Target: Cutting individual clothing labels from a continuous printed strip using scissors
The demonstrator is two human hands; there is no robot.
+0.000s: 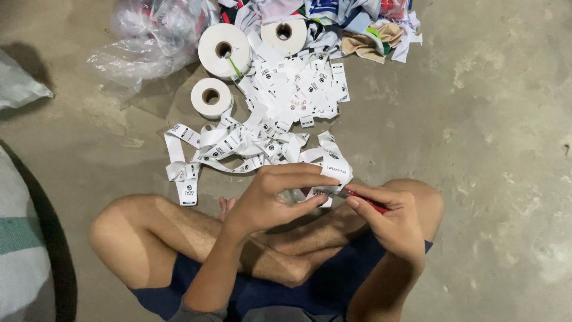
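My crossed legs fill six o'clock. Above them my left hand pinches the white label ribbon taut; my right hand, at four o'clock, is closed on a red-handled cutter. I'd keep the strip flat and cut squarely between prints.

We sit on a garment workshop's bare concrete floor, among 3 label-tape rolls, cut labels and fabric scraps.

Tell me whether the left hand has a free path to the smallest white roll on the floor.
Probably yes: the left hand pinches the label strip, but only loose ribbon loops lie between it and the smallest roll; it would first have to let go.
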